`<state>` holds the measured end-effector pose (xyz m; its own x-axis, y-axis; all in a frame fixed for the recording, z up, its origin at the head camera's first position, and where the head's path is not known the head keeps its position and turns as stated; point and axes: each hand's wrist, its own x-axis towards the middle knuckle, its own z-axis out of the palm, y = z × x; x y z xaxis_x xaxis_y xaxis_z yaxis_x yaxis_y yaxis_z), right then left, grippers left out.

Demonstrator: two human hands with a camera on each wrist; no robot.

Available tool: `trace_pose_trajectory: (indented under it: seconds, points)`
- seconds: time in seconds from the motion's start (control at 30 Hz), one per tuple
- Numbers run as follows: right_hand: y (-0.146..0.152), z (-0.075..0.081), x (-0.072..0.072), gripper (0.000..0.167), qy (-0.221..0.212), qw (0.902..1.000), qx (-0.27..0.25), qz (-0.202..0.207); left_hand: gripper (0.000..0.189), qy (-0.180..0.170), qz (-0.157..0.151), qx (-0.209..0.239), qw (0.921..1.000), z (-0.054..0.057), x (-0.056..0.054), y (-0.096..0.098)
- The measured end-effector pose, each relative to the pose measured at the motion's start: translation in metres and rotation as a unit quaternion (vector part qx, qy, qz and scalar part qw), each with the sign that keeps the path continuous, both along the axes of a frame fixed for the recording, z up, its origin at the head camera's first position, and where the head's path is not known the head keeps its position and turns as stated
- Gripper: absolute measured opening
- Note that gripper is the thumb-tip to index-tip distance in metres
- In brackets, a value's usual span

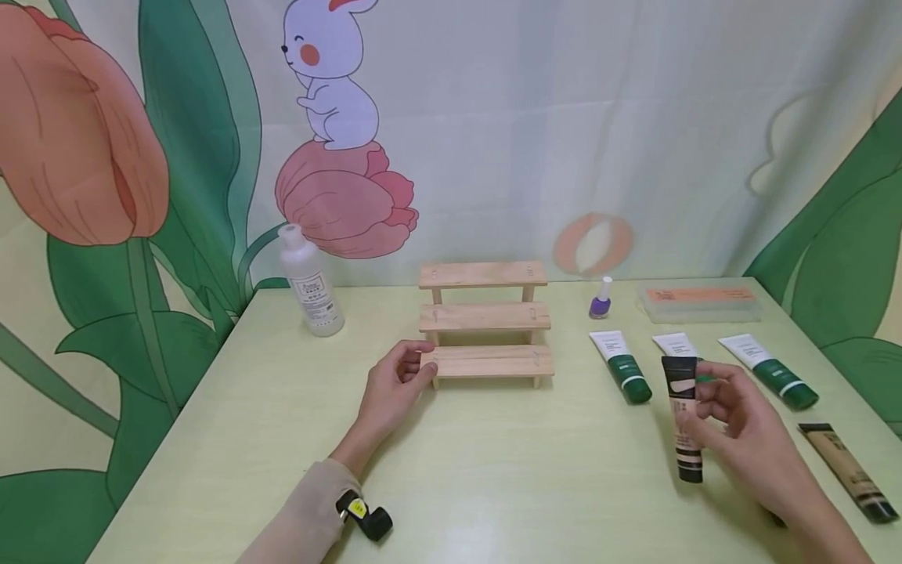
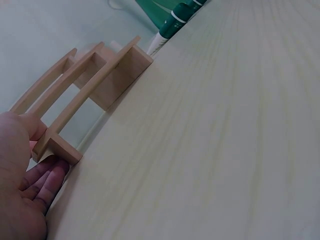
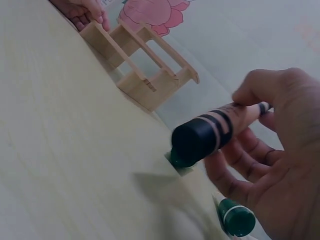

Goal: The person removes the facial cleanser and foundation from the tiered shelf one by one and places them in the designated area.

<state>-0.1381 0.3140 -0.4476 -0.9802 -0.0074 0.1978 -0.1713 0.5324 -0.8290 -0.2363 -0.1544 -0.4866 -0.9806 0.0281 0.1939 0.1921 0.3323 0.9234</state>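
A three-tier wooden step rack (image 1: pixel 486 362) stands in the middle of the table, near the back. My left hand (image 1: pixel 397 385) holds the left end of its lowest step, thumb above and fingers by the leg, as the left wrist view shows. In my right hand (image 1: pixel 747 427), a black and beige squeeze tube (image 1: pixel 685 419) is pinched between thumb and fingers, held above the table with its black cap down. Behind it, a white and green tube (image 1: pixel 675 343) is partly hidden. More such tubes lie on either side, a left one (image 1: pixel 623 368) and a right one (image 1: pixel 771 374).
A gold-brown tube (image 1: pixel 846 470) lies at the right edge; a dark tip (image 1: pixel 775 518) shows under the right wrist. Purple nail polish (image 1: pixel 600 301) and a clear flat case (image 1: pixel 701 304) stand behind the green tubes. A white bottle (image 1: pixel 311 286) stands back left, before a printed curtain (image 1: pixel 493 141).
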Motion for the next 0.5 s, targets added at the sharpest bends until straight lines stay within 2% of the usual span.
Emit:
trace_pose_trajectory:
  seconds: [0.23,0.5]
  points:
    - [0.0011,-0.001,0.0004,0.079,-0.036,0.9975,-0.003,0.061,0.027,-0.002,0.004,-0.005,1.0,0.0001,-0.0002,-0.0002]
    - [-0.002,-0.0002,0.0007,0.085,-0.08,0.9925,0.001,0.093,0.027,-0.006,0.005,-0.004,1.0,-0.0001,-0.0005,0.0006]
